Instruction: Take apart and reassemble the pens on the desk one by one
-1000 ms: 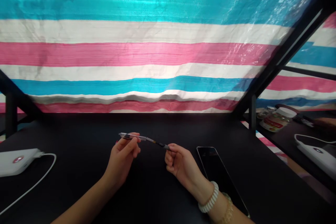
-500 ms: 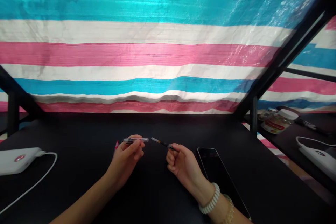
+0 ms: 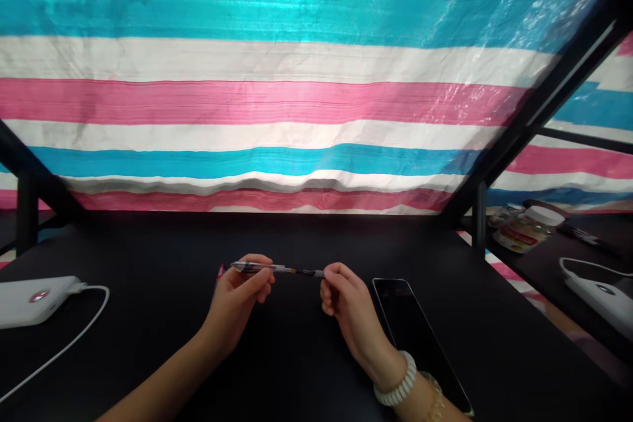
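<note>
My left hand [image 3: 242, 290] pinches a clear pen barrel [image 3: 247, 267] that points right. Across from it, my right hand [image 3: 346, 293] is closed on the grip end of a dark pen refill [image 3: 301, 271]. The refill's free end is in line with the barrel's open end and appears to go into it. Both parts lie level above the black table. A small pink object [image 3: 220, 270] shows just behind my left hand; its kind I cannot make out.
A smartphone [image 3: 420, 336] lies on the black table [image 3: 297, 369] beside my right forearm. At far left is a white power bank [image 3: 39, 303] with a white cable [image 3: 93, 326]. Black frame bars [image 3: 494, 158] hold a striped sheet [image 3: 277, 105]. A jar [image 3: 529, 227] stands at right.
The refill has turned from slanted to level, and its tip has moved left to meet the barrel. My right hand has shifted slightly up; my left hand stays nearly in place.
</note>
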`<state>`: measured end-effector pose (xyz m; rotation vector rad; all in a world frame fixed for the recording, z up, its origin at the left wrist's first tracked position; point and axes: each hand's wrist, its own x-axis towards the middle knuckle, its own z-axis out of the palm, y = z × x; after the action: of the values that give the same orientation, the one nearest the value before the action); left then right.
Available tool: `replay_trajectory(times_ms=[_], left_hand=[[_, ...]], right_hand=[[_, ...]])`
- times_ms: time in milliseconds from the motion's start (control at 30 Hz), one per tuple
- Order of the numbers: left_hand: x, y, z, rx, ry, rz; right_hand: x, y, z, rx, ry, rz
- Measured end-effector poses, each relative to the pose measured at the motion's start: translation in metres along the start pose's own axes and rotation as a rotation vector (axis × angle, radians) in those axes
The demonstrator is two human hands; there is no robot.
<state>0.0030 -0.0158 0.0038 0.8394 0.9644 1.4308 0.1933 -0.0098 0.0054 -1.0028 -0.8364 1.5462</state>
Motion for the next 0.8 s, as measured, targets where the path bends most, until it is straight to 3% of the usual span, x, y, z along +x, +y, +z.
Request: replay_trajectory(times_ms=[300,800], left_hand=[[-0.0024,-0.0049,0.0027,0.072,-0.06,0.022],[-0.006,-0.0085,0.0011,0.168,-0.045,0.063]], right_hand=[[-0.006,-0.0006,0.002,-0.435,-0.03,-0.285],[-0.006,-0.002,0.003,-0.564,-0.1,-0.219]])
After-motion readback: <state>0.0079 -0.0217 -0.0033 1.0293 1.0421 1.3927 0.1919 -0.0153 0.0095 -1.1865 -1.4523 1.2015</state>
